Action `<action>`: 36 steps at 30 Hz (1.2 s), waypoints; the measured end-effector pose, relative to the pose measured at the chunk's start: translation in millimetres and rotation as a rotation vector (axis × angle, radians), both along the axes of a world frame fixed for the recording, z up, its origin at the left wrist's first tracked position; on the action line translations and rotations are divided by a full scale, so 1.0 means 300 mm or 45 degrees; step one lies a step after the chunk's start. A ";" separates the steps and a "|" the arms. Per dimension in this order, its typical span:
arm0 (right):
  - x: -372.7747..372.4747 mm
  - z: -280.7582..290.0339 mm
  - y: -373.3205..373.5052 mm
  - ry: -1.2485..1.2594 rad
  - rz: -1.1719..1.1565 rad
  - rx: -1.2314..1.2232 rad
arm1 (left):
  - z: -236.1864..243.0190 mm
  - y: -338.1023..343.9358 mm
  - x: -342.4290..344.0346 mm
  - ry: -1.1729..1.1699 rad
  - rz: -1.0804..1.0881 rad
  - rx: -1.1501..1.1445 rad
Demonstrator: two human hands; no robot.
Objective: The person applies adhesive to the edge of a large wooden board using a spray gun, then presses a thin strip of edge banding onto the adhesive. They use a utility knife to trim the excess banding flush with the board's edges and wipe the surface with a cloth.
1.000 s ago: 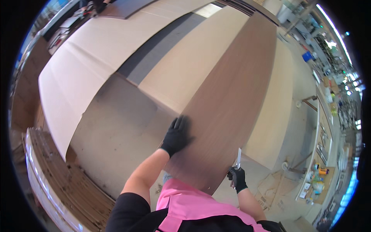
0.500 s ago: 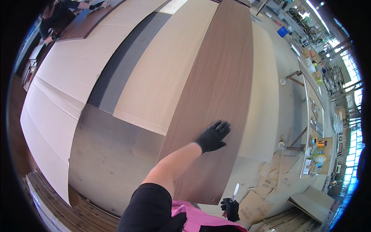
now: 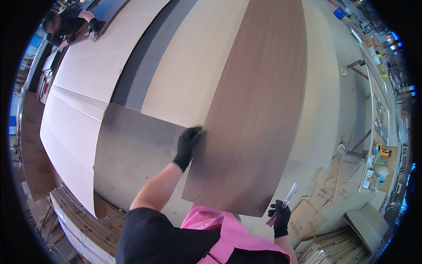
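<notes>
- Left edge: light, even contact by the left hand (image 3: 189, 144) was judged best along the left long edge of the brown panel (image 3: 252, 110), so that the panel would not be nudged across the pale sheet (image 3: 189, 83) at its left.
- Near end: the panel was seen to reach past the pale sheet toward the pink apron (image 3: 239, 233). Its support there could not be made out, so heavy downward pressure was thought best avoided.
- Right edge: a slim tool (image 3: 289, 195) with a pale tip was carried beside the panel; a tip directed away from the brown face was judged the safer way to spare the surface from scratches.
- Left fingers: bent and set at the left long edge, near the close corner of the pale sheet. Blur was noted; whether the edge was pinched could not be told.
- Panel position: brown face up, between the two hands, stretched lengthwise away from the body.
- Right fingers: wrapped around the tool's handle by the right hand (image 3: 280, 218), just beside the near right corner; contact with the panel could not be confirmed.
</notes>
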State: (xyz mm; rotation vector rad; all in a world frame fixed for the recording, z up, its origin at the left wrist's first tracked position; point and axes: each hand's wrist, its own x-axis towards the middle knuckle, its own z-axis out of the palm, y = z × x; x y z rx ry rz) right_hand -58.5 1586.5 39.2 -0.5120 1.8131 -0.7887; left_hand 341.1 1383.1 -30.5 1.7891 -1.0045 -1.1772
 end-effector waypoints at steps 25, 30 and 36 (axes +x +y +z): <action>0.233 -0.082 -0.052 -0.401 0.809 -0.227 | 0.063 1.961 0.215 -0.765 -0.184 0.785; 0.514 -0.114 0.057 -0.086 0.859 -0.296 | 0.081 1.546 0.454 -0.903 -0.297 0.386; 0.913 -0.120 0.177 0.006 0.439 -0.336 | 0.233 1.070 1.093 -1.453 -0.367 -0.141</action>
